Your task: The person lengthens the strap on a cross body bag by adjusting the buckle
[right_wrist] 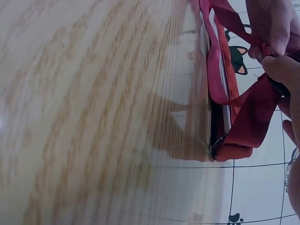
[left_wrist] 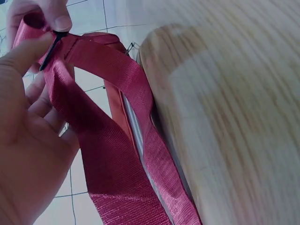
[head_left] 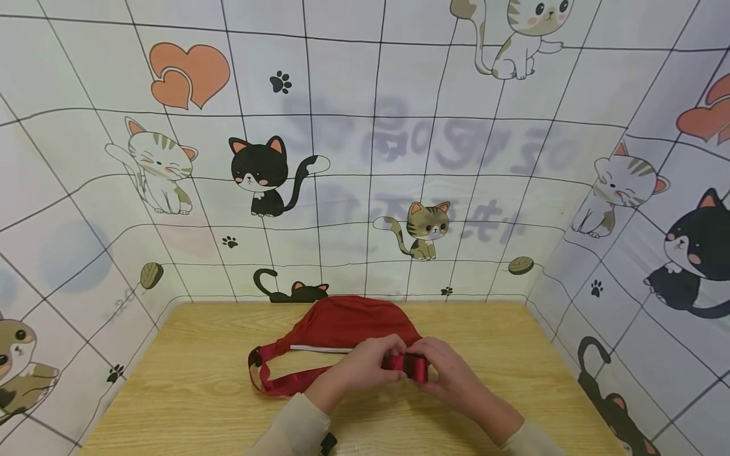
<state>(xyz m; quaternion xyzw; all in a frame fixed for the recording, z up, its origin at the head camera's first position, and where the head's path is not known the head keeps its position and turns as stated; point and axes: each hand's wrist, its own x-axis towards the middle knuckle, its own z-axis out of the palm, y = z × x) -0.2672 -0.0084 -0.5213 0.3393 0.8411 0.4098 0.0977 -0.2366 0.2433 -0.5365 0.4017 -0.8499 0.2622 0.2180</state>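
A red waist bag [head_left: 356, 323] lies on the table, its zipper edge toward me. Its dark red strap [head_left: 299, 380] loops out in front. Both hands are at the bag's right front, holding the strap up at a black slider buckle [left_wrist: 54, 49]. My left hand [head_left: 367, 364] pinches the strap beside the slider. Close against it, my right hand [head_left: 450, 370] grips a folded loop of the strap [right_wrist: 258, 112] at the slider, thumb on top. Fingers partly cover the slider in each view.
A black strap fitting [head_left: 255, 358] sits at the bag's left end. Another black piece [head_left: 327, 443] shows beside the left sleeve, partly cut off. The wooden table [head_left: 188, 367] meets cat-printed cloth [head_left: 353, 158] at the back and sides.
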